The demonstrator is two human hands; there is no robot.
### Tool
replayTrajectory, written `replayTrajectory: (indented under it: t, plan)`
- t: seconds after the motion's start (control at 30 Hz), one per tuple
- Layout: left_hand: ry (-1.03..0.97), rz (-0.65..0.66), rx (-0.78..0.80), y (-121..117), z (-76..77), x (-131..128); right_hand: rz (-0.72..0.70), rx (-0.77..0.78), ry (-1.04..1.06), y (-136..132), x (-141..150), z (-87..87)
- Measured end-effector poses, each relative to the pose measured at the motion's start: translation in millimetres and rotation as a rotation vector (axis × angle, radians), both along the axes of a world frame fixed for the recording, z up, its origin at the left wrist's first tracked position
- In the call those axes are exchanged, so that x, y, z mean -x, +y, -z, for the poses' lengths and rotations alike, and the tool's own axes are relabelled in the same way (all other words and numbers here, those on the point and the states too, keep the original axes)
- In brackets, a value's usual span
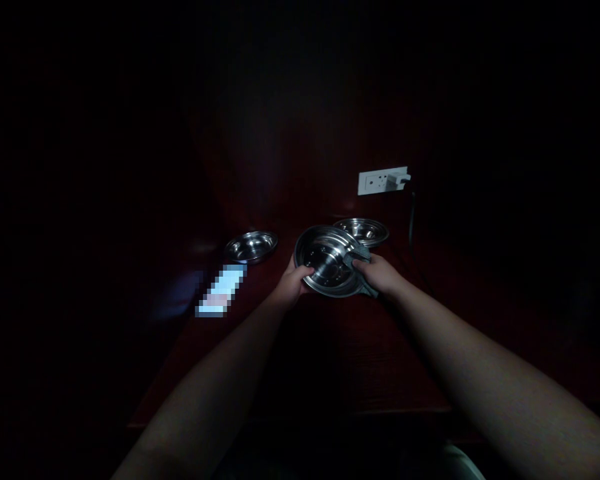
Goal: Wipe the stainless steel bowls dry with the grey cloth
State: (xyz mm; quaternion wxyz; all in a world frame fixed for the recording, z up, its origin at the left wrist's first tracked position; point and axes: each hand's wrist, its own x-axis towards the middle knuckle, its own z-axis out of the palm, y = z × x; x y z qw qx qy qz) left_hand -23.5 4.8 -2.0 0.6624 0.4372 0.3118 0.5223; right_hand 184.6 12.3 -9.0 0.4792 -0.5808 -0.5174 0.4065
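A shiny steel bowl is held up over the dark red table, tilted so its inside faces me. My left hand grips its left rim, thumb inside and fingers underneath. At the right rim, my right hand is closed on a grey cloth, which is folded over the edge and pressed against the bowl. Part of the cloth hangs below that hand. Behind the held bowl lies a second steel bowl, partly covered by it. Another steel bowl rests to the left, apart from my hands.
A lit phone, its screen blurred, lies near the left edge of the table. On the back wall is a white socket plate with a plug and a hanging cable. The surroundings are very dark.
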Motion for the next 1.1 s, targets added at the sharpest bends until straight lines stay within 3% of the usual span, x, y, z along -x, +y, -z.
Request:
replayTrajectory:
  t: [0.33,0.63,1.1]
  plan:
    - [0.031,0.001,0.027,1,-0.8,2,-0.037,-0.007,0.005,-5,-1,-4.0]
    - [-0.004,-0.102,0.022,5,5.2,0,-0.092,0.069,0.230,-9,4,-12.6]
    - [0.017,-0.038,-0.028,3,1.7,0,-0.110,-0.004,0.061,-6,1,-6.0]
